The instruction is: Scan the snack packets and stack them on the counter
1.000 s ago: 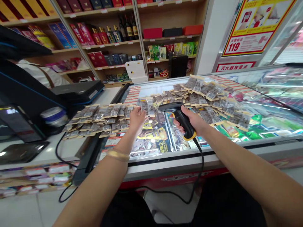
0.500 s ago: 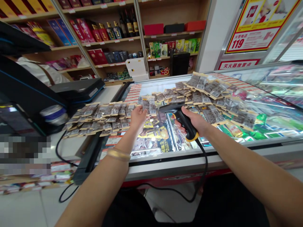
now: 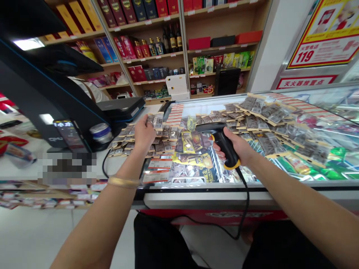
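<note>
My left hand (image 3: pixel 144 132) is closed on a small clear packet with a yellow card edge (image 3: pixel 157 120), lifted over the left pile of packets (image 3: pixel 131 144). A gold bangle sits on that wrist. My right hand (image 3: pixel 238 147) grips the black barcode scanner (image 3: pixel 218 138) by its handle with the yellow end, its head pointing left over the freezer lid. The scanner's black cable (image 3: pixel 246 209) hangs down in front of the freezer. A larger spread of the same packets (image 3: pixel 269 123) lies on the glass to the right.
The glass-topped chest freezer (image 3: pixel 213 194) holds wrapped goods under its lid. A black till screen and stand (image 3: pixel 56 97) rise at the left on the white counter (image 3: pixel 25 168). Shelves of boxes and bottles (image 3: pixel 157 41) line the back wall. A person in white sits behind the till.
My left hand has carried a packet from the middle of the freezer lid leftward over the left pile. The view has swung left. The scanner hand has barely moved.
</note>
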Demonstrator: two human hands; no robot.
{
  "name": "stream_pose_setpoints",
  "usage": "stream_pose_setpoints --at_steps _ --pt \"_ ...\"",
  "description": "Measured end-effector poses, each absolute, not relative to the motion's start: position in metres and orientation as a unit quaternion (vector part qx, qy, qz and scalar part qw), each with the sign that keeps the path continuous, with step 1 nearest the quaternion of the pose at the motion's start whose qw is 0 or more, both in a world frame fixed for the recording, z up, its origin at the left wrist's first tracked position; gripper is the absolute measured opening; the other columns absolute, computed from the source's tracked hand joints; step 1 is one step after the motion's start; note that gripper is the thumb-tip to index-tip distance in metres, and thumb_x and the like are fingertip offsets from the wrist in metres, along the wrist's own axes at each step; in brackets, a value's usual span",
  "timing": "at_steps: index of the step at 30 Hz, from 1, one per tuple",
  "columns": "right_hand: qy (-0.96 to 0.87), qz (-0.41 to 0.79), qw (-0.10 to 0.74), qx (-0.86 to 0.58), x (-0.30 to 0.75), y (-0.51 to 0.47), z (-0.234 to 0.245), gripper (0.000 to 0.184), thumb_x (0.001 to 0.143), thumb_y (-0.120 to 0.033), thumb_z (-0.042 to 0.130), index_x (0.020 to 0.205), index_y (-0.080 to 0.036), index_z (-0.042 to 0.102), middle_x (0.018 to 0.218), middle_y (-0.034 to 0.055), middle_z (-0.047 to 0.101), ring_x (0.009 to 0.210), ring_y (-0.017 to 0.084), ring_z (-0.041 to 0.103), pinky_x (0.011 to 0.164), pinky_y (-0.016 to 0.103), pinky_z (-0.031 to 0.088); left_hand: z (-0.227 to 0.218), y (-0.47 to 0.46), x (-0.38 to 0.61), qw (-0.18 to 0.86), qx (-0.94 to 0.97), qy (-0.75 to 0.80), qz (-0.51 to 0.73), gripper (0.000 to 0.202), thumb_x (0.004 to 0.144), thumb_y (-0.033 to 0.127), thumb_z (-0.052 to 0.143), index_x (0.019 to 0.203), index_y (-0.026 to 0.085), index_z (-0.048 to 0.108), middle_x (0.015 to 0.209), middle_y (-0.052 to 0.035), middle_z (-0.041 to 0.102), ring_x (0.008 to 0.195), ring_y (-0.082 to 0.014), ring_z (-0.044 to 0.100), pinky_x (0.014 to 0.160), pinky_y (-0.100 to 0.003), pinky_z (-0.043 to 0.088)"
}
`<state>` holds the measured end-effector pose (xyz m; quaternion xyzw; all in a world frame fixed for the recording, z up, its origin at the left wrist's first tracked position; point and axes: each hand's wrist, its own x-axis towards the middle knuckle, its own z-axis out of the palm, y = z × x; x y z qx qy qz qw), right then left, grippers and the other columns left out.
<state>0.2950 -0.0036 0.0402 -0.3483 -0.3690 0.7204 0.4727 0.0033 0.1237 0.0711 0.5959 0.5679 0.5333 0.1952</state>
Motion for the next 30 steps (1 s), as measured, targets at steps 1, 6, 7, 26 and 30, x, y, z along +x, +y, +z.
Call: stream_pose_setpoints --at_steps 1,6,7,26,30 --pt "-0.364 0.723 0.472 -0.349 0.291 -0.003 0.040 0.050 0.096 -0.066 0.049 0.100 -0.018 0.062 0.063 -0.0007 0.055 0.043 0.011 0.045 0.040 0.022 0.041 0.074 0.126 -0.008 0.150 0.617 0.594 0.493 0.033 0.084 0.015 0.055 0.111 0.015 0.073 0.120 -0.0126 0.073 0.130 -0.0338 0.056 0.117 -0.045 0.038" --pt "-0.356 0.725 0.471 -0.356 0.282 0.000 0.033 0.048 0.093 -0.065 0.057 0.101 -0.018 0.062 0.062 -0.0014 0.054 0.042 0.010 0.044 0.039 0.022 0.040 0.069 0.128 -0.027 -0.018 0.709 0.646 0.284 0.028 0.084 0.020 0.052 0.094 0.012 0.077 0.118 -0.0231 0.071 0.127 -0.0414 0.053 0.113 -0.053 0.036" --pt "-0.356 0.724 0.470 -0.358 0.282 0.000 0.032 0.048 0.093 -0.065 0.057 0.103 -0.018 0.062 0.061 -0.0017 0.054 0.042 0.010 0.044 0.039 0.021 0.040 0.067 0.126 -0.026 -0.045 0.712 0.651 0.259 0.030 0.085 0.022 0.051 0.096 0.012 0.077 0.122 -0.0242 0.069 0.128 -0.0426 0.051 0.112 -0.056 0.035" --pt "-0.370 0.610 0.599 -0.364 0.392 -0.081 0.050 0.050 0.089 -0.067 0.061 0.102 -0.019 0.062 0.066 -0.0010 0.054 0.047 0.011 0.045 0.043 0.023 0.039 0.060 0.046 0.161 0.320 0.774 0.440 0.322 0.026 0.090 0.021 0.055 0.105 0.016 0.075 0.102 -0.0095 0.076 0.086 -0.0207 0.071 0.088 -0.037 0.058" --pt "-0.343 0.549 0.652 -0.395 0.445 -0.119 0.044 0.049 0.085 -0.066 0.066 0.102 -0.020 0.063 0.066 -0.0004 0.053 0.049 0.012 0.044 0.043 0.023 0.038 0.045 0.019 0.229 0.540 0.669 0.422 0.287 0.012 0.089 0.017 0.061 0.083 0.014 0.071 0.081 -0.0059 0.073 0.075 -0.0179 0.071 0.076 -0.033 0.059"
